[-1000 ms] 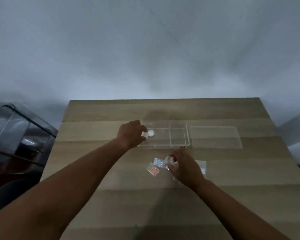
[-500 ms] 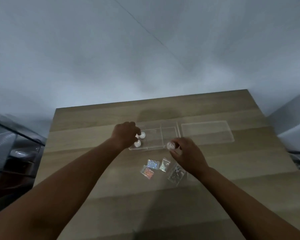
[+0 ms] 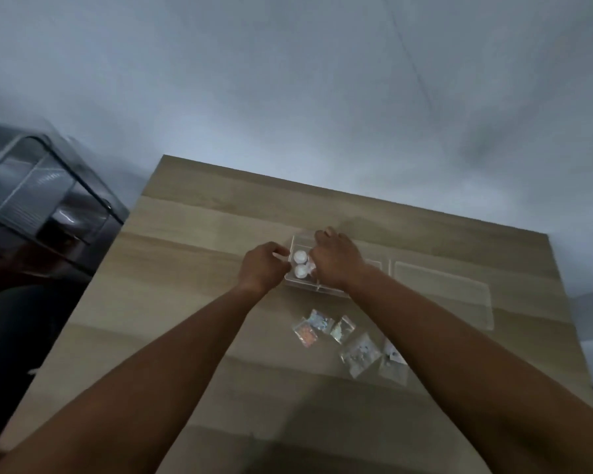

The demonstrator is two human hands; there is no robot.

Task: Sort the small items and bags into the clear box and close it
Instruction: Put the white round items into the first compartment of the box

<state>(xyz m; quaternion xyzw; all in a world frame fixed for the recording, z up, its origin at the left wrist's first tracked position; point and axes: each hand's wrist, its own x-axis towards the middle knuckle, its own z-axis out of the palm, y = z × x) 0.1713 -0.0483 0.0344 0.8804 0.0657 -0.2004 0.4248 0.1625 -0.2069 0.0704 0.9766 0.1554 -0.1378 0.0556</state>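
The clear box (image 3: 300, 284) sits open in the middle of the wooden table (image 3: 192, 268). Two small white pots (image 3: 300, 257) stand in its left part. The right hand (image 3: 336, 260) reaches into the box, fingers hidden, so I cannot tell its grip. The left hand (image 3: 264, 268), at the box's 9 o'clock side, curls loosely. The flat lid (image 3: 442, 292) lies at 3 o'clock. About six little bags (image 3: 360, 352) lie at 6 o'clock.

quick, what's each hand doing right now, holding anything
Left hand: at the left edge of the clear box, fingers curled; whether it holds anything cannot be told.
Right hand: over the box, fingers down inside; grip hidden, cannot tell.
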